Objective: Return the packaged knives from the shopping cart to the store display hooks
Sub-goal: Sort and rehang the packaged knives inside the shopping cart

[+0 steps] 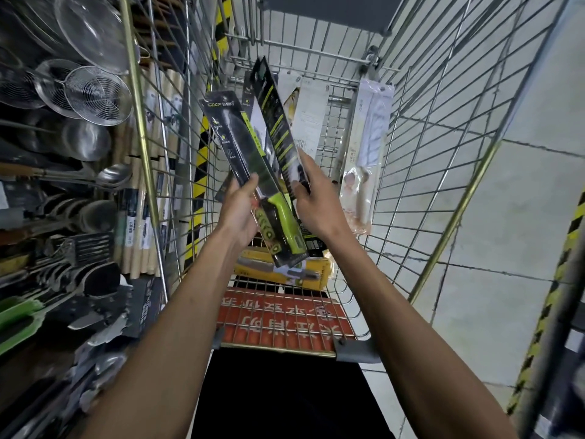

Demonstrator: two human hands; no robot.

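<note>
— Green handle under clear plastic, black card behind: green-handled knife pack (240, 147), held up over the shopping cart (443, 122), top end tilted up and to the left.

— Gripped by which hand?

— By the left hand (237, 213), low on the pack, just above the handle. Thumb pressed across the front, fingers curled round behind, clamped on the card.

— And the right hand (316, 201)?

— Closed on the lower end of a second, black pack (275, 122) with green print. Thumb on its face, index finger laid along its edge. Crosses the first pack at an angle, top end pointing up and away. Touching it or just clear of it: cannot tell.

— Anything down in the basket?

— Pale knife pack (367, 147) leaning upright against the right wire wall. White card (311, 112) standing at the far end. Yellow pack (285, 269) lying flat on the bottom, below both hands.

— Round about?

— Red sign (285, 318) with white characters on the wire flap at the near end of the cart. To the left, shelves of kitchenware: wire strainers (95, 93), a steel ladle (110, 174), wooden rolling pins (139, 232) standing in a row. To the right, pale tiled floor (490, 217).
</note>
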